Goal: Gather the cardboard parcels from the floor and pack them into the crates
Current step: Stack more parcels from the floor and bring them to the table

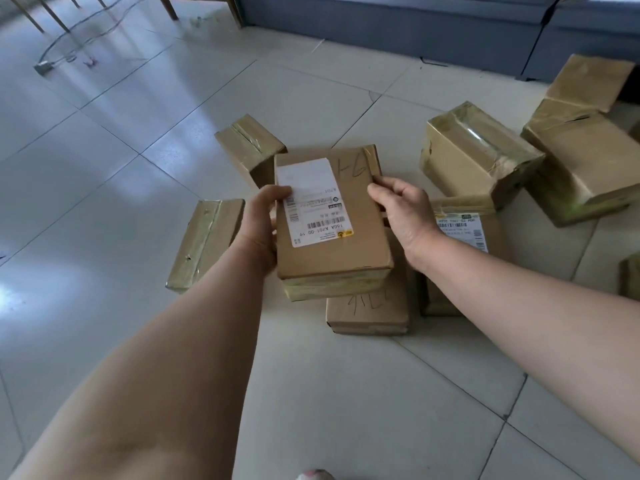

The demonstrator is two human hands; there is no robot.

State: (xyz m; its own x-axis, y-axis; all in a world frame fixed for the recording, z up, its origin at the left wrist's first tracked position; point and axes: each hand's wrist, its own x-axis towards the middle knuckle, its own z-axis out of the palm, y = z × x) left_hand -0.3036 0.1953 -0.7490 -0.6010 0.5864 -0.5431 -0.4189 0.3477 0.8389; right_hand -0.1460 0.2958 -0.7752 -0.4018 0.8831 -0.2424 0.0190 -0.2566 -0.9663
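Saw at far left, on the pale glossy tiled floor [104, 150], a thin grey cable [69, 43] near slim wooden legs [33, 13]. Found next a flat brown cardboard parcel wrapped in shiny tape [204, 244], lying on the tiles just beside the left forearm. Noted the left hand [259, 230] gripping the left edge of a brown rectangular cardboard parcel with a white barcode label [360, 237], thumb on the label. Found this parcel in the middle, held between both hands over a brown carton with black handwriting [367, 311]; could not tell whether touching it. Saw behind it a small taped carton [249, 147] on the floor. Noted the right hand [405, 216] grasping the right edge of the same parcel, fingers bent round it. Found under the right wrist a labelled brown parcel [464, 220], and further right a big taped box [474, 150] close beside a bigger taped box [588, 161].
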